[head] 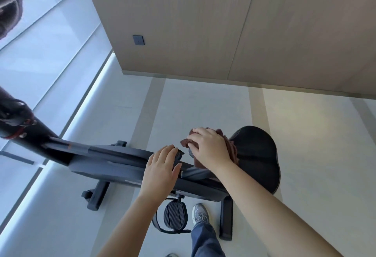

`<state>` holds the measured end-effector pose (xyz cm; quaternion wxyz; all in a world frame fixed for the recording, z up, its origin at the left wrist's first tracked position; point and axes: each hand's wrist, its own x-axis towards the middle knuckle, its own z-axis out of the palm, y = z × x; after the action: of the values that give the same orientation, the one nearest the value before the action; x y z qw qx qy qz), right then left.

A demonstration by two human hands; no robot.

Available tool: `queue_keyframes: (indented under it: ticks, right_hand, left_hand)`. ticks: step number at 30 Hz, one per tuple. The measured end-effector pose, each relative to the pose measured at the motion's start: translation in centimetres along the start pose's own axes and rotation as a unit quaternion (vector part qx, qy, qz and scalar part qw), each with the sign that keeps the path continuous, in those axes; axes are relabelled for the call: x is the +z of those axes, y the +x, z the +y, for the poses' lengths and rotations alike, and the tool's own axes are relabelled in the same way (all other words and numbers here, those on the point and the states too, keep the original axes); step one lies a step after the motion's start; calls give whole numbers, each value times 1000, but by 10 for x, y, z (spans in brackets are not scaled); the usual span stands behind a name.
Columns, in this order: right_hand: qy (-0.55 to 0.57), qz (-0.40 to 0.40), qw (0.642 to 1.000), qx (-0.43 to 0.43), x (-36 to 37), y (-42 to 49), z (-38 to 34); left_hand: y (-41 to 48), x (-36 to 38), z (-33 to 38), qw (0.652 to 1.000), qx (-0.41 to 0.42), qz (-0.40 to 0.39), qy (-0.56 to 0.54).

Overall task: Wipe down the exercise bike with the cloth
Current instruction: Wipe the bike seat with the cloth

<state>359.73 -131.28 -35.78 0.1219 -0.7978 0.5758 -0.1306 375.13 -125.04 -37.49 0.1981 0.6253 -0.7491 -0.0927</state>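
exercise bike (pixel 114 159): standing on pale floor, frame running across the view below the person.
saddle (pixel 258 155): sitting at the right end of the bike; its nose is getting the wipe, so the step in hand is likely the saddle front and seat-post junction.
right hand (pixel 209 147): lying on top of the cloth, fingers curling round the bunched fabric and pressing it down onto the saddle nose.
left hand (pixel 160 165): resting on the frame just beside the saddle, fingers straight and close together, gripping nothing; probably steadying the bike.
cloth (pixel 233 151): maroon, bunching under the right hand, touching the saddle nose.
adjustment knob (pixel 180 153): sitting between the two hands.
next move: probably calling for sliding the cloth back over the saddle or down the post, with the left hand bracing; the knob needs working around.
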Motion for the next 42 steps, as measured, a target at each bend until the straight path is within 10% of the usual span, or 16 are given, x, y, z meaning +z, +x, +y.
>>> queue_keyframes:
  ticks: [6,13,20,28,37,42]
  right_hand:
    - [-29,109,990,-82,3,-53,15]
    - [-52,-58,997,-5,-2,5,-6]
    - [-112,101,986,75,-27,-88,37]
    - [33,96,973,208,-49,-29,90]
    - [91,-3,994,67,-62,-42,117]
    - [71,-264,960,-53,-58,30,112]
  left_hand:
    - [-9,3,3,999,-33,-20,-25]
    - [-14,2,5,999,-42,-13,-18]
    - [6,13,38,998,57,-17,-30]
    - [36,30,73,985,167,-44,9]
    - [50,26,62,992,94,-82,-3]
    - [49,25,58,997,47,-68,5]
